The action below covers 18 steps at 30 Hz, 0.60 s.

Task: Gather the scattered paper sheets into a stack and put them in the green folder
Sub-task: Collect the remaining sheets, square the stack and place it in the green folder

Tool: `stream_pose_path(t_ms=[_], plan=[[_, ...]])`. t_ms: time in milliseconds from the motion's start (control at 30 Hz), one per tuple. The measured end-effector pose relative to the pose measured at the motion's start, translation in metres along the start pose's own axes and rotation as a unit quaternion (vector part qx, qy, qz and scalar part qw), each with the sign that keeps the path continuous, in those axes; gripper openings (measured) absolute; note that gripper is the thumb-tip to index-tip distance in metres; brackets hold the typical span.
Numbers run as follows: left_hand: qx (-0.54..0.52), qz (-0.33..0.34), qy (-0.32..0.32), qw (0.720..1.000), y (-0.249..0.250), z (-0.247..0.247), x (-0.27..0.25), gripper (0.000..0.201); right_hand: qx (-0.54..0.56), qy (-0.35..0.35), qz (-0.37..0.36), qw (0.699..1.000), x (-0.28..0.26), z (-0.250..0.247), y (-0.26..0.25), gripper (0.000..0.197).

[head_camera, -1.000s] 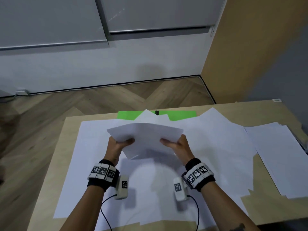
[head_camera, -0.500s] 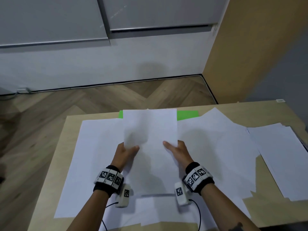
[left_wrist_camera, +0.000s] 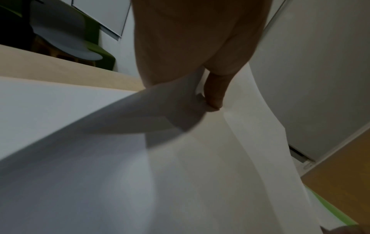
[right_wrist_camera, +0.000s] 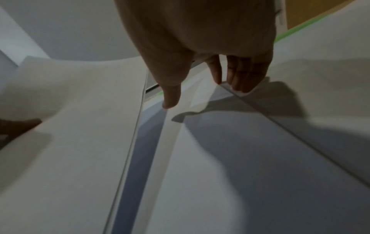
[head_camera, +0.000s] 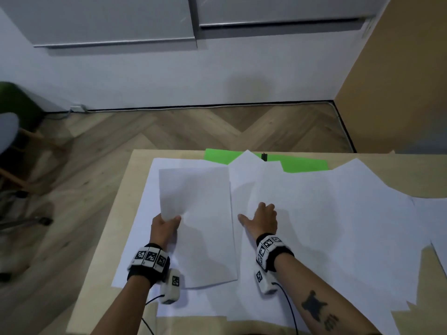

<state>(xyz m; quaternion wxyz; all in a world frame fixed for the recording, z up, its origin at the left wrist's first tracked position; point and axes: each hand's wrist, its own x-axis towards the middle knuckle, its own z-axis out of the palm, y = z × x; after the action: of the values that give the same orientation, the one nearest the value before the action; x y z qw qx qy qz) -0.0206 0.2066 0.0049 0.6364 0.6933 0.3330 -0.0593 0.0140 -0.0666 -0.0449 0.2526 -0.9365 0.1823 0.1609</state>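
White stack (head_camera: pixel 205 226) in left hand (head_camera: pixel 164 226), long axis pointing away toward green folder (head_camera: pixel 302 163)

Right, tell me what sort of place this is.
Probably an office or study room: a light wooden desk strewn with paper sheets, a green folder, herringbone wood floor and grey wall cabinets.

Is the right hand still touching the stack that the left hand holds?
Apart. The head view shows the right hand open over loose sheets, with a clear gap to the stack's right edge; only the left hand grips it.
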Motion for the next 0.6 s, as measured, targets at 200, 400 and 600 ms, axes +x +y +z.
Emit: stream_pose_path(t_ms=[200, 400, 600], plan=[[-0.010, -0.024, 0.019, 0.999, -0.011, -0.019, -0.001, 0.027, -0.047, 0.016, 0.060, 0.997, -0.003, 0.012, -0.010, 0.079], [-0.005, -0.051, 0.020, 0.999, -0.019, -0.025, -0.002, 0.020, 0.123, 0.003, 0.065, 0.990, 0.007, -0.014, -0.009, 0.039], [0.007, -0.049, -0.007, 0.999, -0.015, -0.001, -0.001, 0.015, 0.232, 0.164, -0.036, 0.958, 0.010, -0.089, -0.018, 0.027]])
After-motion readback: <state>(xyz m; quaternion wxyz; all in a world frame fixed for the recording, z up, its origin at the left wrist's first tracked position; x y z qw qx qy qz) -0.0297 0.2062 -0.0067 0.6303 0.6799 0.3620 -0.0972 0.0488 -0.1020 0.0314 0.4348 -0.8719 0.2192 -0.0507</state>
